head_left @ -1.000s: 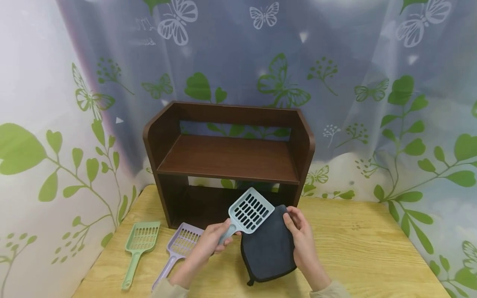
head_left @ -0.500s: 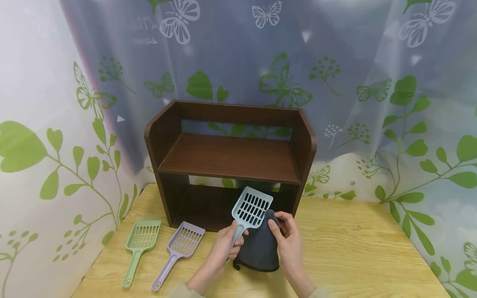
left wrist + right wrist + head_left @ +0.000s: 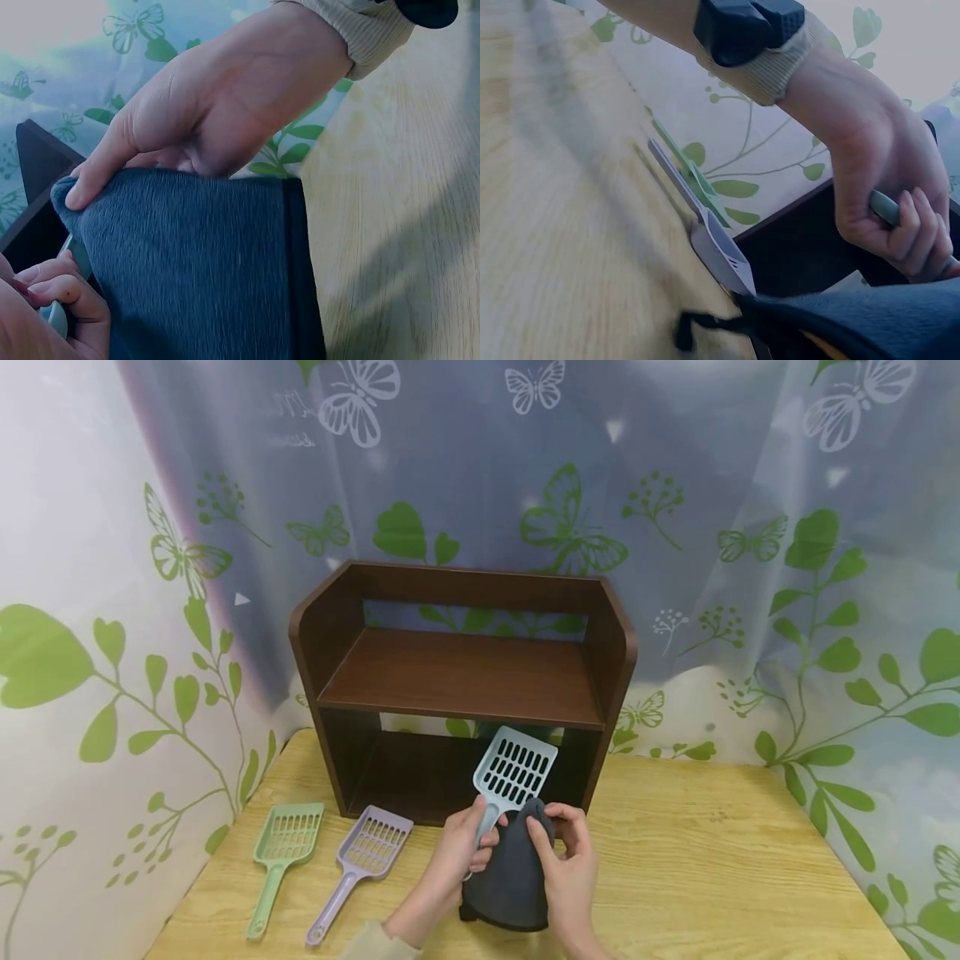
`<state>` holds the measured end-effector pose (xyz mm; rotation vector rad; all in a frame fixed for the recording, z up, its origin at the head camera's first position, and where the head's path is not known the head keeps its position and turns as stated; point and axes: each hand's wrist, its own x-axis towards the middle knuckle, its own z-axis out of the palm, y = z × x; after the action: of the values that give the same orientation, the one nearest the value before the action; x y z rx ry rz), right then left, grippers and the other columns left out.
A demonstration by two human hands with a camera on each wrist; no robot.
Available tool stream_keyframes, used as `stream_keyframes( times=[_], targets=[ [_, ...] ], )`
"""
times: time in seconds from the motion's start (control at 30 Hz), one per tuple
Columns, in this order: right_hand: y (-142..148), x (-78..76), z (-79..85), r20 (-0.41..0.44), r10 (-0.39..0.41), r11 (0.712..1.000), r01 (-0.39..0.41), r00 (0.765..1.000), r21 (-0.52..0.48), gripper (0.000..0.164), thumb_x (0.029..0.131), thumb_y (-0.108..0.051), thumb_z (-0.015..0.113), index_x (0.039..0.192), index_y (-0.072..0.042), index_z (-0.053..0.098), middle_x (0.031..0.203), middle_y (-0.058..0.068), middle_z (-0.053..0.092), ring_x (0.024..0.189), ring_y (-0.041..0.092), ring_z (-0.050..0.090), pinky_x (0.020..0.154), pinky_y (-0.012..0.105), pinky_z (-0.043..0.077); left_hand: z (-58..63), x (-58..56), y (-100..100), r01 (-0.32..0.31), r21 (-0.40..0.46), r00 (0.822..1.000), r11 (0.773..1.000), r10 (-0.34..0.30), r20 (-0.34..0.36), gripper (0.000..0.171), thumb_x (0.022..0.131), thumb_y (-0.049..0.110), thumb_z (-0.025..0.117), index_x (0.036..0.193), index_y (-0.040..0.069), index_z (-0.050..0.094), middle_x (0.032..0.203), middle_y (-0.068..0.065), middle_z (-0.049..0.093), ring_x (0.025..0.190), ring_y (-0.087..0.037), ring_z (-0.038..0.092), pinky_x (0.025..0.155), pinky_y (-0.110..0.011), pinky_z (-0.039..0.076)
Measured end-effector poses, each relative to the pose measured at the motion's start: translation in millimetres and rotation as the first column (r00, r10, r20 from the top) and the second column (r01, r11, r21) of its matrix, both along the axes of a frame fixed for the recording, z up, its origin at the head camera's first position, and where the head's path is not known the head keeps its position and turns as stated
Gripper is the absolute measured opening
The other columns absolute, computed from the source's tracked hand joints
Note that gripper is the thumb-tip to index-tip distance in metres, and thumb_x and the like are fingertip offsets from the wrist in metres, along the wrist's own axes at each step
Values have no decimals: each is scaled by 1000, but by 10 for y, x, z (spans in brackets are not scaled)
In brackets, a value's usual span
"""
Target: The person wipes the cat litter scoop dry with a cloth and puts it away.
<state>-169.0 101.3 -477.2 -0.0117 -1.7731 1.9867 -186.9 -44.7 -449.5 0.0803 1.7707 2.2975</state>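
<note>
A light blue slotted litter scoop (image 3: 517, 766) is held up by its handle in my left hand (image 3: 467, 846), its head tilted up in front of the shelf. My right hand (image 3: 570, 868) pinches the top of a dark blue-grey fabric piece (image 3: 508, 878) between thumb and fingers, close to the scoop's neck. The fabric hangs folded below, with black trim and a small black loop (image 3: 686, 326) at its lower edge. In the left wrist view, its fuzzy face (image 3: 195, 255) covers part of the scoop. The right wrist view shows the left fingers curled round the handle (image 3: 885, 206).
A dark brown two-tier shelf (image 3: 465, 672) stands behind the hands. On the wooden table (image 3: 720, 860), a green scoop (image 3: 288, 835) and a purple scoop (image 3: 375, 843) lie to the left. A leaf-printed curtain (image 3: 675, 527) surrounds the table.
The fabric has gone from spread flat behind the scoop to folded and bunched at its top. Right hand and fabric have moved left; the left hand has shifted right with the scoop turned more upright.
</note>
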Motion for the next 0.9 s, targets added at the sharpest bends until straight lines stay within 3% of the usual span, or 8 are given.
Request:
stream_keyframes(
  times=[0.2, 0.47, 0.9],
  targets=[
    [45, -83, 51, -4, -62, 998, 62, 998, 0, 27, 92, -10, 75, 113, 0, 61, 99, 2, 66, 87, 10, 63, 71, 18, 53, -9, 19, -37, 10, -41, 1000, 999, -11, -17, 47, 112, 36, 34, 91, 3, 60, 62, 7, 37, 44, -1, 25, 42, -14, 24],
    [114, -201, 144, -57, -83, 996, 81, 995, -35, 28, 93, -8, 74, 115, 5, 60, 102, 1, 65, 92, 9, 64, 77, 16, 52, -11, 36, -122, 45, -68, 998, 997, -49, -49, 49, 112, 35, 34, 92, -1, 59, 62, 6, 36, 44, -1, 24, 41, -15, 23],
    [187, -293, 256, -43, -85, 995, 83, 995, -54, 31, 94, -11, 74, 119, 2, 61, 107, 0, 64, 96, 11, 63, 80, 16, 52, 42, 53, -495, 133, -195, 987, 972, -148, -62, 49, 111, 39, 39, 96, -1, 63, 65, 5, 41, 46, -2, 26, 43, -15, 23]
  ],
)
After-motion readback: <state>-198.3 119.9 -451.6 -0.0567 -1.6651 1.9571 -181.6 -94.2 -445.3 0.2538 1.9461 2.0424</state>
